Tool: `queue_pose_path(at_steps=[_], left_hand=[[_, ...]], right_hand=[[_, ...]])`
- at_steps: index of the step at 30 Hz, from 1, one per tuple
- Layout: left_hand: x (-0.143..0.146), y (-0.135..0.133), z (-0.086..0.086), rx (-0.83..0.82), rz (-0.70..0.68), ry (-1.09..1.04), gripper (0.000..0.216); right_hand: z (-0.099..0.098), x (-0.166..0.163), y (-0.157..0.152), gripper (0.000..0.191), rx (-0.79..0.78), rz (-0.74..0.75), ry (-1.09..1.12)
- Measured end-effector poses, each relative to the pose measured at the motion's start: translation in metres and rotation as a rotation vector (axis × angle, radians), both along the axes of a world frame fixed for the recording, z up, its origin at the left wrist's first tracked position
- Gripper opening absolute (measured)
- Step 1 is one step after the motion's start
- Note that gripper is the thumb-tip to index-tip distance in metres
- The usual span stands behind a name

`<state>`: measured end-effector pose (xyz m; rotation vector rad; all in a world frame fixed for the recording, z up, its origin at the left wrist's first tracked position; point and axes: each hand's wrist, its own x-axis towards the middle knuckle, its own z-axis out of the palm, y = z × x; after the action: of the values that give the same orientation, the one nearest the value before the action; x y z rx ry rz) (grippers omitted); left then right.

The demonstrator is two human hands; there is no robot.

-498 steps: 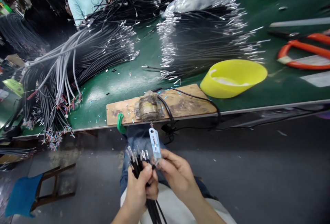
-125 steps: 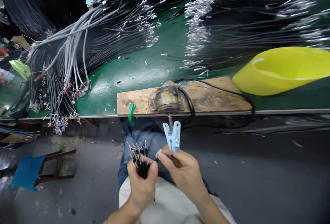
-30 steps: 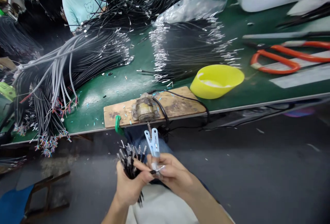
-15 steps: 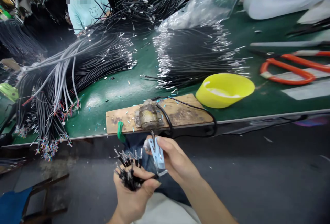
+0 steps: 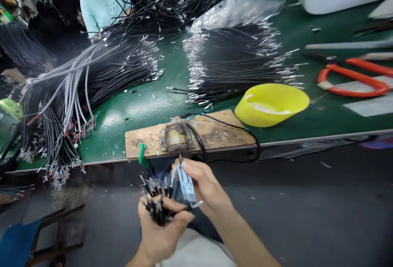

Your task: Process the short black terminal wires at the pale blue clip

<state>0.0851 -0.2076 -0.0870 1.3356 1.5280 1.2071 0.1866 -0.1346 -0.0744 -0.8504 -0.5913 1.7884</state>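
Observation:
A bundle of short black cables [image 5: 157, 207] with stripped, silvery ends is gripped in my left hand [image 5: 162, 230]. One cable end pokes out between its thumb and forefinger, toward the right. My right hand [image 5: 204, 181] pinches a light-blue clothespin [image 5: 186, 183] just below the table edge. The clothespin's upper end meets the thin metal shaft [image 5: 180, 158] of a small motor [image 5: 176, 136]. Its lower end is right by the held cable's bare silvery tip [image 5: 197, 204]; whether they touch I cannot tell. The motor is fixed on a wooden board [image 5: 221, 132].
Black cables [image 5: 230, 62] lie in a stack on the green table [image 5: 135, 107], with grey cables [image 5: 70, 78] at left. A yellow cup [image 5: 272, 105] and orange-handled scissors [image 5: 353, 78] are at right. A green clamp [image 5: 142, 155] sits at the board. Another person [image 5: 104, 5] is behind.
Both hands keep their hold on the cables and clothespin. My left hand has shifted slightly right, and the view has turned a little. The held cable's bare tip looks slightly more angled upward.

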Motion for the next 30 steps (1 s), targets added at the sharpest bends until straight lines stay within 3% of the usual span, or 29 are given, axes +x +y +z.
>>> queue_pose_path(at_steps=[6,10,18,25,30], left_hand=[[0.000,0.001,0.001,0.005,-0.020,0.047,0.033],[-0.001,0.001,0.000,-0.002,0.014,0.050,0.033],[-0.004,-0.004,-0.006,-0.088,0.030,-0.087,0.020],[-0.004,-0.012,-0.005,-0.153,0.043,-0.207,0.020],[-0.008,-0.017,-0.010,-0.222,0.091,-0.248,0.029]], right_hand=[[-0.009,-0.001,-0.001,0.040,-0.008,-0.034,0.026],[-0.011,0.002,-0.003,0.042,-0.015,0.026,0.029],[-0.015,0.004,-0.007,0.052,-0.197,-0.079,0.046],[-0.028,0.016,-0.022,0.046,-0.130,-0.114,-0.117],[-0.047,0.017,-0.043,0.046,-0.079,-0.072,-0.221]])
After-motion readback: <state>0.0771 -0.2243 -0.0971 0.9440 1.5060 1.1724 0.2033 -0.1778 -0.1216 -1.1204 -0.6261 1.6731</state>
